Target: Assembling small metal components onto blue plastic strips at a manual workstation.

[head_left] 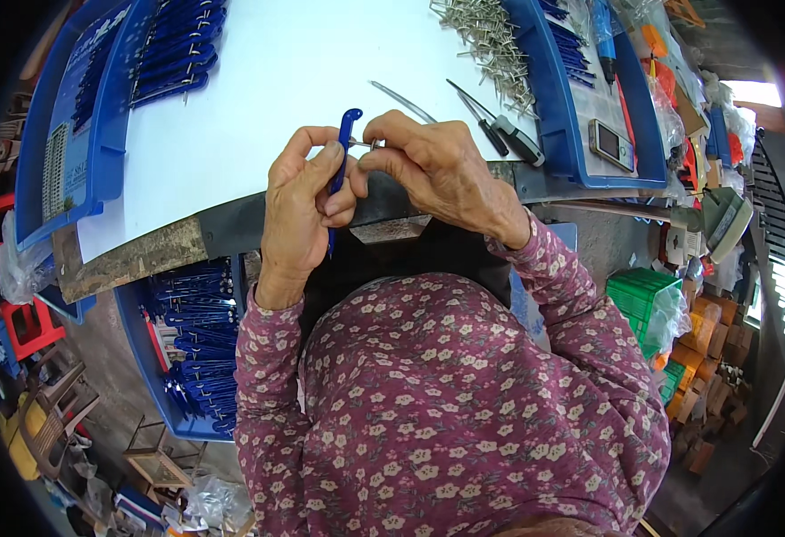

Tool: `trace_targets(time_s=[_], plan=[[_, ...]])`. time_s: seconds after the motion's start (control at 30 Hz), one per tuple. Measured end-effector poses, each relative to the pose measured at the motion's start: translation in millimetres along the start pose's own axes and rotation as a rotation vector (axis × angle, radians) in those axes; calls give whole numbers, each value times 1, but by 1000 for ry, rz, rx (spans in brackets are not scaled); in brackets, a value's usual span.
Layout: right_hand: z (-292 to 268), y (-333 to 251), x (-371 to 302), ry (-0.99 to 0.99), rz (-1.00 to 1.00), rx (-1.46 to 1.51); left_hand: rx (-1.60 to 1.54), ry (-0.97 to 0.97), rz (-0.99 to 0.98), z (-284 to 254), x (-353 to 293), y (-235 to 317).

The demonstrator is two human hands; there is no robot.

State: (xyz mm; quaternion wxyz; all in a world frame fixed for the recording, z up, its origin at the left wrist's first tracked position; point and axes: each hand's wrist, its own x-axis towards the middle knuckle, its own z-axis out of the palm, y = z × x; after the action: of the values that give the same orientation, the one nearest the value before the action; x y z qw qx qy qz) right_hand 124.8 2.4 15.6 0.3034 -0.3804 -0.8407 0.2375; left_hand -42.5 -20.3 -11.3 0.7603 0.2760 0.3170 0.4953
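The left hand [307, 183] closes its fingers around a slim blue handle [346, 143] at the front edge of the white worktop [303, 63], and the right hand [437, 166] pinches a small metal pin [371, 144] seemingly against it. The handle appears light, stiff and smooth, best gripped mid-length. Right of the worktop, a blue tray [555, 121] contains blue rods [573, 55] and a phone [612, 145]; left, another tray [106, 134] holds dark rods [97, 76]; below its left front, a blue bin [135, 329] is packed with blue pieces [206, 371].
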Motion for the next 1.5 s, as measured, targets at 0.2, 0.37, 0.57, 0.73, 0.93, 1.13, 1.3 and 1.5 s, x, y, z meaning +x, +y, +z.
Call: trace_targets(time_s=[0.2, 0.37, 0.57, 0.73, 0.93, 1.13, 1.3, 1.5], plan=[[0, -2, -2, -54, 219, 294, 339, 67, 138, 7, -3, -1], [-5, -2, -1, -148, 448, 660, 457, 91, 169, 14, -3, 0], [-2, 6, -7, -119, 450, 791, 329, 46, 20, 13, 0, 2], [-4, 9, -3, -133, 458, 839, 354, 60, 44, 16, 3, -1], [-4, 13, -1, -161, 544, 897, 350, 73, 26, 16, 7, 2], [-1, 12, -1, -67, 180, 343, 500, 55, 7, 13, 9, 2], [2, 17, -4, -80, -198, -177, 509, 43, -73, 10, 14, 2], [4, 21, -7, -120, -246, -377, 533, 6, -29, 10, 13, 1]])
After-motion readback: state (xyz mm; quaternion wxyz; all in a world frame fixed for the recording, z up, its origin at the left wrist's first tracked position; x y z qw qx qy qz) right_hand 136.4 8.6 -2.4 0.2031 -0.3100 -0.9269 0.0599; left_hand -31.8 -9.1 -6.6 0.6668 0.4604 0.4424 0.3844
